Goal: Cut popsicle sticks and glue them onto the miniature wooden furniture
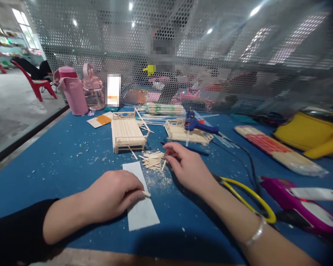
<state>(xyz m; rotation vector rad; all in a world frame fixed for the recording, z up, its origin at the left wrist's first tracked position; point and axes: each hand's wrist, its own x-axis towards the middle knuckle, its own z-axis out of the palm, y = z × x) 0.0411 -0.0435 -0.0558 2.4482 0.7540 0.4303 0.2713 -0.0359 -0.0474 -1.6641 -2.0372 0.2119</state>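
My left hand (113, 194) is closed in a pinch on a short wooden stick (147, 194), whose end pokes out past the fingertips. Under it lies a white paper strip (143, 218). My right hand (190, 166) hovers at the right edge of a pile of short sticks (153, 161), with thumb and forefinger apart and no stick visible between them. Behind the pile stands a small bed-shaped model made of sticks (129, 133). To its right is a second, lower stick frame (180, 136), partly covered by a blue glue gun (199, 126).
Yellow-handled scissors (249, 192) lie beside my right forearm, near a purple tool (294, 199). A packet of sticks (277, 147) and a yellow object (310, 129) are farther right. At the back stand a pink flask (74, 96) and a perforated metal screen (113, 48).
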